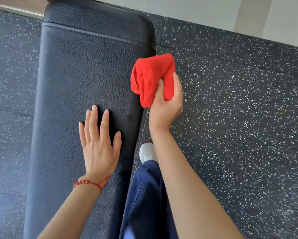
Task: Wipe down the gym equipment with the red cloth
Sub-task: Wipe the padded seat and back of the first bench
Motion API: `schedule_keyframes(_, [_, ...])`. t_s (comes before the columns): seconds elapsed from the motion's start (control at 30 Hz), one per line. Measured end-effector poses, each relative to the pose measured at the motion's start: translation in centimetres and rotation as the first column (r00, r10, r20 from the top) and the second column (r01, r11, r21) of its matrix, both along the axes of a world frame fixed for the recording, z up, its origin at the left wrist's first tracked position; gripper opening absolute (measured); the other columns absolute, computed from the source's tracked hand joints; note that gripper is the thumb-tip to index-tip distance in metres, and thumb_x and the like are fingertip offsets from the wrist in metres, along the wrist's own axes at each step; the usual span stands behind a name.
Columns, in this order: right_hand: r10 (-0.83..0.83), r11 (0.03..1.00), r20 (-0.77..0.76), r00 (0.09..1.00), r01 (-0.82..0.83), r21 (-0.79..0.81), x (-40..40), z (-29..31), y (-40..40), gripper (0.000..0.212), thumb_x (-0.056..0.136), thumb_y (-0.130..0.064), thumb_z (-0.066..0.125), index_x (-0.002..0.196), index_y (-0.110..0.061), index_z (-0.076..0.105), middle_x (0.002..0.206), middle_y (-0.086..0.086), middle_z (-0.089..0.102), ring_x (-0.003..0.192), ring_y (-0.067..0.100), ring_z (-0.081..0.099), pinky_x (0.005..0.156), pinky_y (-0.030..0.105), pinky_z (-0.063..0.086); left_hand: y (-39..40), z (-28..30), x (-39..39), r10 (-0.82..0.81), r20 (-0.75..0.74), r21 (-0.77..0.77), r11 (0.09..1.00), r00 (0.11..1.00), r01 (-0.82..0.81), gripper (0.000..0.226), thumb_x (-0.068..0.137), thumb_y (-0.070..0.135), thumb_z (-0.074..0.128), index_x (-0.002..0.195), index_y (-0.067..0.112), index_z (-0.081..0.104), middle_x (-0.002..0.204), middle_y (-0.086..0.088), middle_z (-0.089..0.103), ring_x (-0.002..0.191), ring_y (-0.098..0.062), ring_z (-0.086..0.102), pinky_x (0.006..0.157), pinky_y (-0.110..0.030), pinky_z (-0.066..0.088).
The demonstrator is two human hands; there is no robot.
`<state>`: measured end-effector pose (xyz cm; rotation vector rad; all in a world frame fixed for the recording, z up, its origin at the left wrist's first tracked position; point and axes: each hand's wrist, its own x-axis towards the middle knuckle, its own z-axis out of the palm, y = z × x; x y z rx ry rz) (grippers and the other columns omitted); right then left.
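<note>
Brightness: even, daylight-like, no dim zones; colours well saturated.
Source: soft and diffuse; direction cannot be told with certainty.
Shadows: dark, tight shadow under the fingers of the left hand (100, 144) on the bench pad (86, 69); otherwise faint.
Glare: mild sheen on the pad's grain near its far end; pale wall (231, 16) close to overexposed.
Focus: centre sharp, leather texture and red cloth (151, 78) weave resolved.
Blur: speckled floor (239, 118) smears toward lower right and left edges.
Distortion: wide-angle; pad edges bow, forearms stretch at the bottom.
</note>
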<state>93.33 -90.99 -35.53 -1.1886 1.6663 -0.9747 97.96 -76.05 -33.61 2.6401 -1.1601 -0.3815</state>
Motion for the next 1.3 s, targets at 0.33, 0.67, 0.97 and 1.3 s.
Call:
schedule_keyframes(0.33, [0.118, 0.992, -0.004, 0.993, -0.118, 0.039, -3.9, -0.6, 5.8, 0.036, 0.081, -0.011, 0.070, 0.116, -0.006, 0.062, 0.095, -0.003, 0.054, 0.086, -0.010, 0.047, 0.077, -0.004, 0.032, 3.1, -0.3, -3.9, 0.132, 0.021, 0.011, 0.991, 0.991, -0.132, 0.057, 0.089, 0.032, 0.036, 0.137, 0.002, 0.036, 0.149, -0.023, 0.022, 0.138, -0.035, 0.016, 0.112, -0.049, 0.007])
schedule_keyframes(0.67, [0.166, 0.984, 0.010, 0.986, -0.167, 0.064, -7.6, -0.9, 11.7, 0.034, 0.080, -0.011, 0.069, 0.113, -0.004, 0.063, 0.094, -0.003, 0.056, 0.087, -0.007, 0.048, 0.078, -0.001, 0.033, 7.2, -0.1, -6.4, 0.139, 0.035, 0.023, 0.990, 0.990, -0.140, 0.056, 0.090, 0.031, 0.037, 0.137, 0.001, 0.038, 0.148, -0.024, 0.024, 0.137, -0.037, 0.018, 0.112, -0.049, 0.009])
schedule_keyframes(0.97, [0.163, 0.986, -0.012, 0.987, -0.163, 0.033, -9.0, -0.6, 15.3, 0.034, 0.079, -0.010, 0.071, 0.112, -0.005, 0.064, 0.094, 0.000, 0.057, 0.085, -0.008, 0.047, 0.077, -0.003, 0.032, 11.2, 0.3, -8.2, 0.115, 0.015, 0.024, 0.993, 0.993, -0.116, 0.057, 0.089, 0.032, 0.035, 0.138, 0.001, 0.038, 0.149, -0.023, 0.024, 0.138, -0.037, 0.019, 0.112, -0.049, 0.009])
schedule_keyframes(1.3, [0.178, 0.983, -0.043, 0.983, -0.180, -0.037, -10.2, 1.0, 19.7, 0.035, 0.079, -0.012, 0.071, 0.113, -0.008, 0.064, 0.098, 0.011, 0.062, 0.089, 0.015, 0.059, 0.078, 0.006, 0.039, 17.8, 0.8, -9.4, 0.060, -0.004, 0.042, 0.997, 0.998, -0.060, 0.058, 0.089, 0.033, 0.034, 0.136, 0.001, 0.041, 0.147, -0.024, 0.027, 0.136, -0.038, 0.023, 0.111, -0.051, 0.014])
